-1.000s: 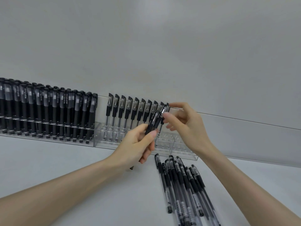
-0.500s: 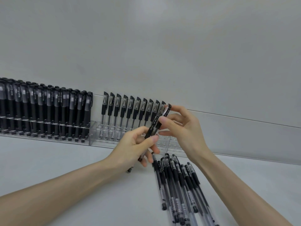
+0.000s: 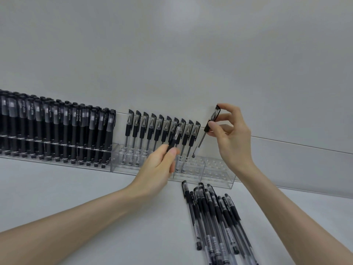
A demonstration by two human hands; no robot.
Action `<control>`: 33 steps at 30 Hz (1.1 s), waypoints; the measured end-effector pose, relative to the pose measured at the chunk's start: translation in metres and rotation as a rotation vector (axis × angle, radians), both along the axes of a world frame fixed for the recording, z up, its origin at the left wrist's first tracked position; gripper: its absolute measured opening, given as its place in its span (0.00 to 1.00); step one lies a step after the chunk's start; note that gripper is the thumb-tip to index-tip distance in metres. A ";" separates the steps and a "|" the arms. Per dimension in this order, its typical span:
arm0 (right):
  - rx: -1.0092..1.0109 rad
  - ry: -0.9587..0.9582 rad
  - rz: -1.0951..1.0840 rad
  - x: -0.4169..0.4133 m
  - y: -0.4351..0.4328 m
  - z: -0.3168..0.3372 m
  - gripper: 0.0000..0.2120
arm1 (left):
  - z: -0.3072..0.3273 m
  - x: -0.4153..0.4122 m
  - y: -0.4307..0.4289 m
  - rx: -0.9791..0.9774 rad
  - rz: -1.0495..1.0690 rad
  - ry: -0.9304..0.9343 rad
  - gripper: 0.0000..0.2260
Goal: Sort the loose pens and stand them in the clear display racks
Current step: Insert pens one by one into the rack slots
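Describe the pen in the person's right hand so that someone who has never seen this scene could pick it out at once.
Find the clear rack against the wall, partly filled with standing pens. Just past the row's right end, the right hand pinches one pen above empty holes. Unlike its neighbours, it sits higher and is not seated in a hole.

Right hand [image 3: 232, 138]: pinches tilted pen [image 3: 214, 116], tip just above clear rack [image 3: 219, 175].
Left hand [image 3: 158, 169]: grips second pen [image 3: 175, 135].
Table [image 3: 76, 188]: loose pens [image 3: 214, 217] heaped near rack.
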State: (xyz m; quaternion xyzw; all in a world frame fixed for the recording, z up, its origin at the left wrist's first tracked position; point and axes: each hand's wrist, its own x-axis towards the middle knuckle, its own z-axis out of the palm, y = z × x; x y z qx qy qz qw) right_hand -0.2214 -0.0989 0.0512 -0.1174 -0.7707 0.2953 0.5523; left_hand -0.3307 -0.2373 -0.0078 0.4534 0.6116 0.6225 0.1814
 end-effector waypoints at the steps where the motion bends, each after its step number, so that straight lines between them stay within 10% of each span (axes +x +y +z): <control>1: 0.021 -0.012 -0.016 -0.001 0.001 -0.001 0.18 | 0.000 0.000 0.000 0.007 -0.013 -0.007 0.15; 23: 0.117 -0.261 -0.158 0.006 0.010 -0.020 0.13 | 0.002 0.002 0.000 0.004 -0.060 -0.076 0.11; 33: -0.335 -0.141 0.328 0.014 -0.025 -0.020 0.16 | -0.004 0.016 -0.001 0.009 -0.184 -0.027 0.05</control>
